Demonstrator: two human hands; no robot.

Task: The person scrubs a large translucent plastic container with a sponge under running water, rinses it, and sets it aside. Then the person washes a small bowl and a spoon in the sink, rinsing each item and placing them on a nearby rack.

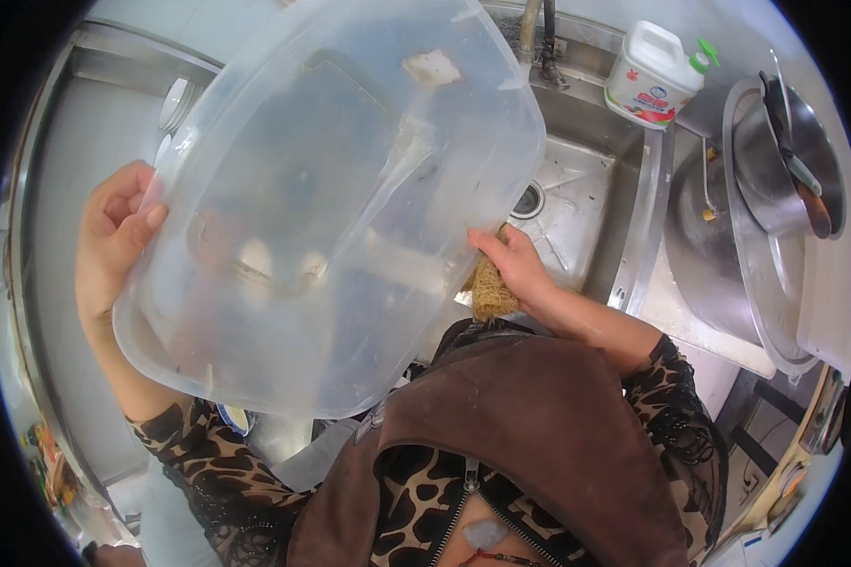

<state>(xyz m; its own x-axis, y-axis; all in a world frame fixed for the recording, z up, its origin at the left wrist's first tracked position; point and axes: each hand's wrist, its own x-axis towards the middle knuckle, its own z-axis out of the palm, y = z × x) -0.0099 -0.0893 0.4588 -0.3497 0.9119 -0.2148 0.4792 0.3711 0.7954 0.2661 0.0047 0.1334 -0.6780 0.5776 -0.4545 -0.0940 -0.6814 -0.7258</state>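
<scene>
A large translucent plastic bin [312, 184] is held up, tilted, over the left part of a stainless steel sink [574, 205]. My left hand [120, 227] grips its rim on the left side, thumb on the near face. My right hand [514, 262] pinches the bin's opposite edge and also holds a tan fibrous scrubbing pad [495, 292], which hangs below the thumb. The bin has a pale patch and dark marks on it. Part of the sink's drain [528, 200] shows beyond the bin's right edge; the bin blurs what lies behind it.
A white detergent jug with green pump [649, 74] stands at the sink's back right corner. Metal pots [723, 234] and a metal bowl with utensils [787, 163] are on the right. White dishes [179, 104] stand on the left metal surface. Pipes [530, 32] rise behind the sink.
</scene>
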